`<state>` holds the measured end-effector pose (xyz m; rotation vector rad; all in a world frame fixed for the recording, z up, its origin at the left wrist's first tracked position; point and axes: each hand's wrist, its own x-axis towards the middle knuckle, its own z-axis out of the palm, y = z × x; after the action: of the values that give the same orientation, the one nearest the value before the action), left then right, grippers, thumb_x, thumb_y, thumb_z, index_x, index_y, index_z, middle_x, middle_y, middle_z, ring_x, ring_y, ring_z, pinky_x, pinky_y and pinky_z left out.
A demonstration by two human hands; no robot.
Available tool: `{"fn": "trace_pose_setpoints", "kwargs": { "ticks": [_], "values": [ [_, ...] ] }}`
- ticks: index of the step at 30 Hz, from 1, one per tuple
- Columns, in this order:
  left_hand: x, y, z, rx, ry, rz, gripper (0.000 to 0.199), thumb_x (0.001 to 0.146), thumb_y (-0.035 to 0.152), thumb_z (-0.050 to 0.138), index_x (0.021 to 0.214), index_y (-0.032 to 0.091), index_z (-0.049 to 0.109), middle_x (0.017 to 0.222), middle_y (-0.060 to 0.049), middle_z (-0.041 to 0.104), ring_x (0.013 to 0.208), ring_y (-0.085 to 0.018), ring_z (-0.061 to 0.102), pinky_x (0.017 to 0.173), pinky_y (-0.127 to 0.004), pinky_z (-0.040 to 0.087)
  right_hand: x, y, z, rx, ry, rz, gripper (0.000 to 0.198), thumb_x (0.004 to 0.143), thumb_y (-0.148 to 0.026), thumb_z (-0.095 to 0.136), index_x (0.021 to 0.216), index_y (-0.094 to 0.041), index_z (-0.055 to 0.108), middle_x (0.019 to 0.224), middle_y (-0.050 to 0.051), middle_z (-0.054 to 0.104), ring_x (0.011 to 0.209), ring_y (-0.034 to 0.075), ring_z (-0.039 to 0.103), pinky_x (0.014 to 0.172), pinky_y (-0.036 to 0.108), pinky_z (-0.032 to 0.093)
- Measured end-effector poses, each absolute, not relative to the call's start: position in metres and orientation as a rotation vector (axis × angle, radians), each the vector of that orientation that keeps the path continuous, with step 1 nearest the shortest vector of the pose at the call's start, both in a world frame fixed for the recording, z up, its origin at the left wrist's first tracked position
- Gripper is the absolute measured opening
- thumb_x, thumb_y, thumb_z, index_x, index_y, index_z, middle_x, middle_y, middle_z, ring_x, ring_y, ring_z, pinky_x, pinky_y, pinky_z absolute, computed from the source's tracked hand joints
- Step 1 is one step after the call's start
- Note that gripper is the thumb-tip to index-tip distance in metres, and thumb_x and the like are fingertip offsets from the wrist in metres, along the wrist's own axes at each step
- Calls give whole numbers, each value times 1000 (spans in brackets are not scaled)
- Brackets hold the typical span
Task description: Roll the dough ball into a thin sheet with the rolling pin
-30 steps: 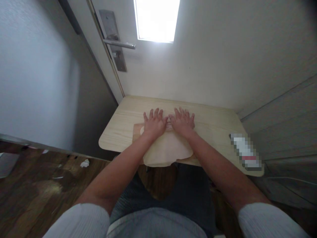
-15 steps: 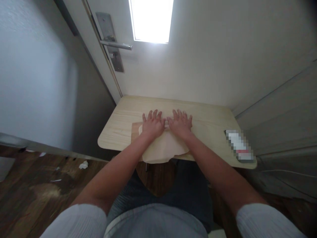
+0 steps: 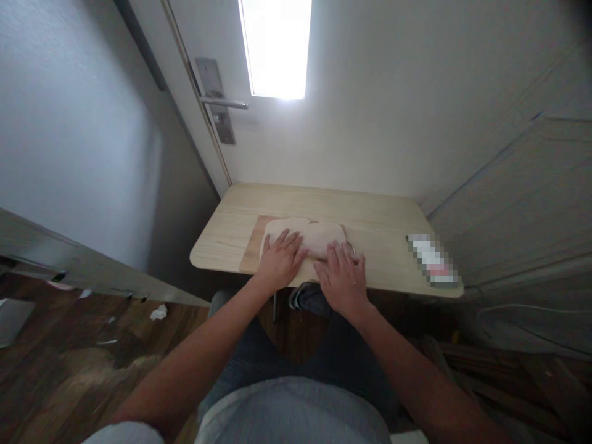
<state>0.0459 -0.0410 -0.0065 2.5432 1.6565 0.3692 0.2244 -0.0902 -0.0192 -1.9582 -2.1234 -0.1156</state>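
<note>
A flat, pale sheet of what looks like dough (image 3: 308, 234) lies over a wooden cutting board (image 3: 252, 250), whose left end shows bare. A small metal handle (image 3: 352, 248) sticks out at the board's right end. My left hand (image 3: 282, 259) rests flat on the dough's left near part, fingers spread. My right hand (image 3: 345, 277) lies at the near right edge, its fingertips on the dough and its palm toward the table's front edge. Neither hand grips anything. Part of the dough's near side is hidden under my hands.
The light wooden table (image 3: 383, 216) stands against a white door (image 3: 361, 123) with a metal lever handle (image 3: 226, 103). At the table's right end lies a blurred-out phone-like object (image 3: 433, 260). Scraps of paper (image 3: 158, 312) are on the wooden floor at left.
Both hands have drawn back from the far edge toward me. The dough, which hung over the table's front edge, now lies further back on the board. The view has shifted slightly.
</note>
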Motion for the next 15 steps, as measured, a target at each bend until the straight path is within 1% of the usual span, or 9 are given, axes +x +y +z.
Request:
{"fn": "trace_pose_setpoints", "kwargs": {
  "ticks": [2,4,8,15],
  "values": [
    [47,-35,-2,2525,1651,343,56,106,49,16,143,29,53,155,-1,49,152,-22,29,123,-59,17,231,-87,-20,-1985,-2056,-94,60,104,-49,28,149,-14,46,158,16,40,147,33,32,118,64,16],
    [53,-26,1,2501,1691,338,57,106,47,15,142,29,54,155,-2,50,151,-23,30,123,-59,17,241,-76,-22,-2043,-1932,-103,58,104,-49,28,149,-17,46,157,15,43,146,33,34,118,66,15],
    [68,-5,-2,2477,1826,367,58,105,45,14,150,26,45,159,-5,43,151,-26,30,122,-60,20,259,-51,-28,-2128,-1777,-116,56,104,-49,29,152,-23,43,155,13,47,144,35,35,114,70,15],
    [80,25,-9,2488,1875,375,58,104,50,14,152,33,41,163,-3,36,152,-30,25,121,-61,17,267,-20,-33,-2177,-1791,-51,57,103,-53,30,150,-24,46,157,11,44,144,35,35,115,68,18]
  ]
}}
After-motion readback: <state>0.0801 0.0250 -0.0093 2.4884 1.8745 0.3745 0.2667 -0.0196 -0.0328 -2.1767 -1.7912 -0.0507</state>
